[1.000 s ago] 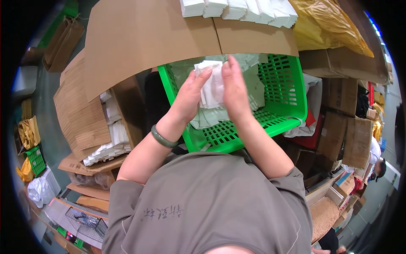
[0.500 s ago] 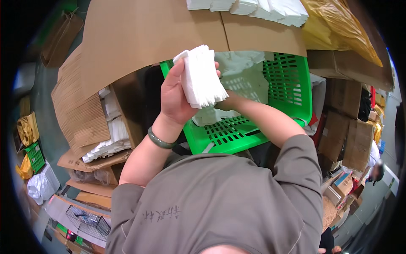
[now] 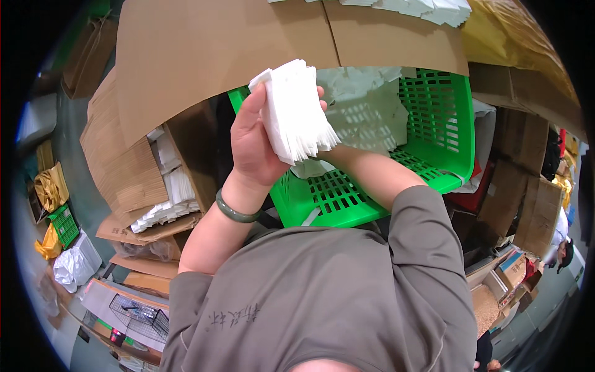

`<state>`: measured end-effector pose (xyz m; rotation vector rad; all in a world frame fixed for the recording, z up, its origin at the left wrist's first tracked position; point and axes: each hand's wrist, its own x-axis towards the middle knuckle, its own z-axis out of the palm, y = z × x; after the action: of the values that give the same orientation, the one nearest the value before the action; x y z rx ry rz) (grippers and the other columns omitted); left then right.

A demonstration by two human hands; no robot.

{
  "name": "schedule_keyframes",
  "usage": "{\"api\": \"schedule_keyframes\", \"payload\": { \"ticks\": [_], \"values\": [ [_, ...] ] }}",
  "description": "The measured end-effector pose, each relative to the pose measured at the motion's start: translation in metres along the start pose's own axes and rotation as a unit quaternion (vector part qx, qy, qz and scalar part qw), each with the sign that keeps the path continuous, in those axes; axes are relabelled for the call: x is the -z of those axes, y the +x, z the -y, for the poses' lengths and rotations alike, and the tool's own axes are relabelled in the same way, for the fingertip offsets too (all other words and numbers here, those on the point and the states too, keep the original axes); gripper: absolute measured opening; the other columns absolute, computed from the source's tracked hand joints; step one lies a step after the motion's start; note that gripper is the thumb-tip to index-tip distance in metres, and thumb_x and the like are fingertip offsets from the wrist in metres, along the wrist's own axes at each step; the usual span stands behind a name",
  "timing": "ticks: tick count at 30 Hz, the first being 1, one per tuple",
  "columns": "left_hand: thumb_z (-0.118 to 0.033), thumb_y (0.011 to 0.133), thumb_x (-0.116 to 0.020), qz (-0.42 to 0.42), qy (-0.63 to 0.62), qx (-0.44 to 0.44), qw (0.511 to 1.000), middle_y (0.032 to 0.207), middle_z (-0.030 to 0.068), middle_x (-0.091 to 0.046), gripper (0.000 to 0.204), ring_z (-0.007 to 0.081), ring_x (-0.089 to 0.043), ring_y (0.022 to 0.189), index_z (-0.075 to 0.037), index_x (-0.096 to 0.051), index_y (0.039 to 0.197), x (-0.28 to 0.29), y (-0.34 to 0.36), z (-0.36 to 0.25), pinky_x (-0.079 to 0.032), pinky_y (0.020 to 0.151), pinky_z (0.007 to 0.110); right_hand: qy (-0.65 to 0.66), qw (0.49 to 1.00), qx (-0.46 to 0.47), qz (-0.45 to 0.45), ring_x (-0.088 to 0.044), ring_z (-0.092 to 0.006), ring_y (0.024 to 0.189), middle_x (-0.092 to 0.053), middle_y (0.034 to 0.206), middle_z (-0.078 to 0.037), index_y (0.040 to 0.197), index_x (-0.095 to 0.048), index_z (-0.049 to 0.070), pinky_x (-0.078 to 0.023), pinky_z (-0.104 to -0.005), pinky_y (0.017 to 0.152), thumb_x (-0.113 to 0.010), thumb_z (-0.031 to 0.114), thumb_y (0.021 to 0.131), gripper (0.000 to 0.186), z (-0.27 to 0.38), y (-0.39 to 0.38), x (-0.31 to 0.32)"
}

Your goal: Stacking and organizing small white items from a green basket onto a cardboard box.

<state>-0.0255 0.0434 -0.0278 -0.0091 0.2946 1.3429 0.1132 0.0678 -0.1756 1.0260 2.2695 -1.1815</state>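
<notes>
A thick stack of thin white folded sheets [image 3: 294,118] stands upright in my left hand [image 3: 253,149]. My thumb closes on its left side and fingertips show at its right edge; a dark green bangle is on that wrist. Below the stack tilts a green plastic basket [image 3: 460,124], holding loose white sheets [image 3: 365,111]. My right forearm [image 3: 372,173] reaches over the basket's near side. Behind the lower end of the stack, my right hand is almost wholly hidden, so its fingers cannot be made out.
A large cardboard sheet [image 3: 229,49] covers the far side, with white stacks [image 3: 427,9] on it. To the left, an open carton holds more white stacks [image 3: 180,186]. A yellow plastic bag [image 3: 514,37] lies far right, above brown cartons [image 3: 514,180].
The view has shifted slightly, so the basket sits a bit farther right and the white stacks on the cardboard higher. The left hand keeps its stack; the right hand has slipped further behind it.
</notes>
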Motion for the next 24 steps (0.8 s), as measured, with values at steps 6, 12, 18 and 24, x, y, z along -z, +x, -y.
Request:
{"api": "schedule_keyframes", "payload": {
  "ticks": [6,12,18,24],
  "values": [
    [-0.041,0.095,-0.041,-0.005,0.015,0.001,1.000,0.121,0.0196,-0.053,0.054,0.0334,-0.056,0.106,-0.004,-0.040,0.134,0.000,0.000,0.002,-0.049,0.089,0.046,0.033,0.998,0.036,-0.036,-0.061,-0.0321,0.099,-0.062,0.110,-0.017,0.110,-0.060,0.010,-0.049,-0.0408,0.084,-0.057,0.028,0.081,0.034,-0.016,0.003,-0.035],
    [-0.040,0.095,-0.042,0.017,0.014,-0.001,1.000,0.121,0.0203,-0.054,0.053,0.0341,-0.056,0.107,-0.004,-0.041,0.134,0.003,0.001,0.003,-0.048,0.091,0.046,-0.014,0.999,0.002,0.047,-0.060,-0.0313,0.101,-0.062,0.112,-0.016,0.114,-0.060,0.011,-0.048,-0.0396,0.087,-0.064,0.025,0.075,0.042,-0.041,0.029,-0.041],
    [-0.040,0.095,-0.042,0.019,0.033,-0.006,0.999,0.120,0.0223,-0.054,0.053,0.0348,-0.057,0.107,-0.003,-0.041,0.133,-0.001,0.001,0.003,-0.047,0.092,0.045,-0.067,0.989,-0.034,0.130,-0.059,-0.0306,0.104,-0.062,0.114,-0.015,0.119,-0.060,0.013,-0.047,-0.0384,0.090,-0.072,0.023,0.070,0.051,-0.056,0.040,-0.054],
    [-0.039,0.093,-0.047,-0.006,0.041,-0.015,0.999,0.114,0.0199,-0.057,0.054,0.0318,-0.059,0.103,0.001,-0.042,0.130,-0.006,-0.001,0.003,-0.050,0.088,0.044,-0.030,0.996,0.079,0.036,-0.059,-0.0305,0.105,-0.062,0.115,-0.013,0.120,-0.060,0.013,-0.047,-0.0385,0.091,-0.074,0.023,0.068,0.055,-0.054,0.024,-0.049]
  ]
}}
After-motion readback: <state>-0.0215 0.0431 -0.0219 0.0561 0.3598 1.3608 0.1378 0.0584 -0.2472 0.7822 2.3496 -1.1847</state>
